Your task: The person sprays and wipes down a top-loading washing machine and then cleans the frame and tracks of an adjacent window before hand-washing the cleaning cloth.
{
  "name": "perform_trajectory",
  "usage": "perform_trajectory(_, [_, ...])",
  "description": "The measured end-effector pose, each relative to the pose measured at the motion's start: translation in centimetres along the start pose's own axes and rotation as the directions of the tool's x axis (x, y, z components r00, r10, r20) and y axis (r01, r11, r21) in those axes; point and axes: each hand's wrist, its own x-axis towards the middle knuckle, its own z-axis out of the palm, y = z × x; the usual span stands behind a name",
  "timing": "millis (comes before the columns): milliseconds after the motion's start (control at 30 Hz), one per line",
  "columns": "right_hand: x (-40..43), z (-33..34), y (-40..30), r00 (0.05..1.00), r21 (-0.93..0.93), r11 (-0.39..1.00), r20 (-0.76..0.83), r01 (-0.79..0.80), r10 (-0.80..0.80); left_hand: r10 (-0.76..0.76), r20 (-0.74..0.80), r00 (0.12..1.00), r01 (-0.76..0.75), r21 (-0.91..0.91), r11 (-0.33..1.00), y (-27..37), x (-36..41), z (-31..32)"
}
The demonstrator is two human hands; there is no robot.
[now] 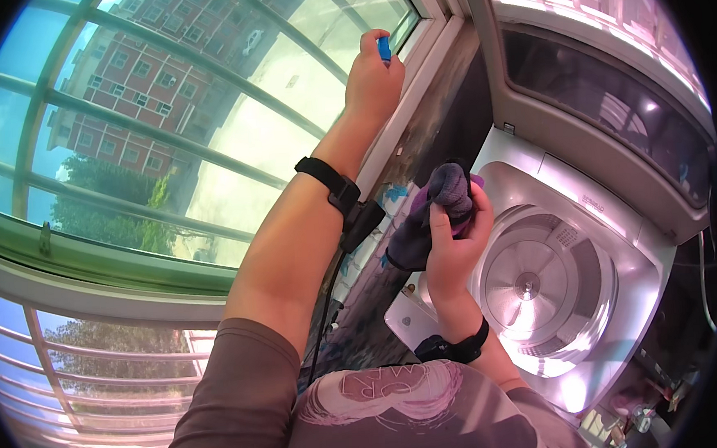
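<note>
My left hand [375, 78] is raised beside the window frame, its fingers wrapped around a small blue object [384, 49]. Most of that object is hidden by the hand; it looks like the top of a small bottle, with a finger bent over it. Lower and to the right, my right hand [460, 242] grips a bunch of dark purple and black fabric [450, 187], perhaps socks. Part of the fabric hangs down on the left of the hand. Behind that hand stands a top-loading washing machine [631, 306] with its lid [599, 129] raised and its metal drum [528, 281] visible.
A barred glass window [204, 116] fills the left, with a white frame [414, 79] along its edge. Blue scraps [396, 192] lie on the ledge. A black cable [323, 325] runs from my left wristband. Assorted small items [644, 419] lie at the lower right.
</note>
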Motion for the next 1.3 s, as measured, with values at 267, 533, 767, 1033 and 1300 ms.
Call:
perform_trajectory(267, [0.2, 0.0, 0.0, 1.000, -0.017, 1.000, -0.009, 0.026, -0.026, 0.203, -0.195, 0.960, -0.184, 0.113, 0.976, 1.6, 0.6, 0.1])
perform_trajectory(533, [1.1, 0.0, -0.4, 0.998, -0.055, 0.996, 0.014, 0.069, -0.068, -0.107, 0.216, 0.971, 0.200, -0.478, 0.855, 8.5, -14.6, -9.1])
perform_trajectory(767, [3.7, 1.6, 2.1, 0.997, -0.064, 0.995, 0.047, 0.070, -0.067, -0.285, 0.430, 0.856, 0.504, -0.577, 0.643, 10.6, -26.5, -23.1])
perform_trajectory(1033, [22.4, 11.8, 2.2, 0.688, -0.406, 0.570, 0.261, 0.715, -0.677, -0.656, 0.201, 0.728, 0.656, -0.482, 0.581, 9.8, -34.8, -32.2])
perform_trajectory(1300, [27.0, 16.8, 11.6, 0.867, -0.437, 0.765, 0.386, 0.473, -0.316, -0.791, -0.148, 0.593, 0.671, -0.452, 0.588, 10.2, -39.7, -33.2])
